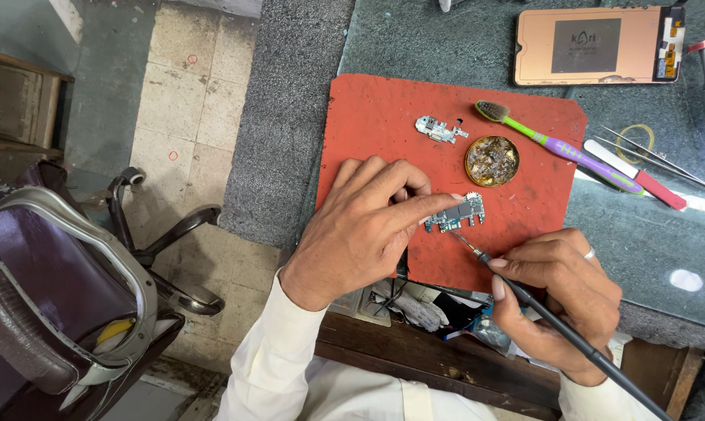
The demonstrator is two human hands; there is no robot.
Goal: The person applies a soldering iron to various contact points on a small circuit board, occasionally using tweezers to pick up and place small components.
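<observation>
Both arms wear long, loose sleeves of plain cream-white cloth, ending at the wrists. The left hand (364,226) is bare of jewellery. The right hand (559,292) carries a thin silver ring (590,253) on one finger.

Toothbrush (559,145), round flux tin (492,160), phone screen panel (598,45), tweezers (659,158), office chair (64,288)

One head-worn camera looks steeply down from above the bench (446,47); it sits close over the red mat (368,125) at the bench's near edge; floor (189,101) and chair (64,288) fill the left.
</observation>
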